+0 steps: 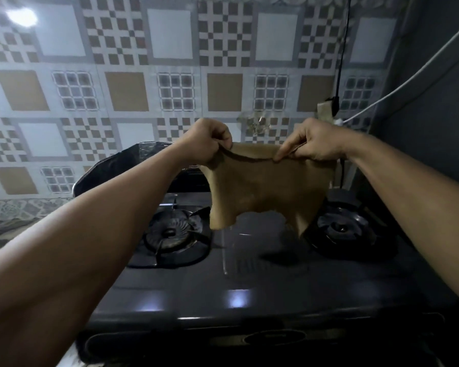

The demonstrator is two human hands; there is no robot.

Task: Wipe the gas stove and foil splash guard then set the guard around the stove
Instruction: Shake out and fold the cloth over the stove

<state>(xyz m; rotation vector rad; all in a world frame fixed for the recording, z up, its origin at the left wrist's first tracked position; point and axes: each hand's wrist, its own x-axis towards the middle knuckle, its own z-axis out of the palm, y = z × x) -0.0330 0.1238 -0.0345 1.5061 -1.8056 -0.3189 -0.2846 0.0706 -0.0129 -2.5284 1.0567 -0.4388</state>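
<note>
Head view showed left hand (206,143) and right hand (312,144) pinching a brown cloth (265,189) above the gas stove (249,282), wiping seemingly not begun, the foil guard (112,168) slumped behind it.

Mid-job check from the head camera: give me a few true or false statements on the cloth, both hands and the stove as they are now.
1. Both hands hold the brown cloth by its top edge. True: left hand, right hand.
2. The cloth lies flat on the gas stove. False: it hangs above the stove, between the burners.
3. The stove has two burners. True: left burner, right burner.
4. A pot sits on the left burner. False: it is bare.
5. The foil splash guard is in the right hand. False: it stands behind the stove's left side.
</note>
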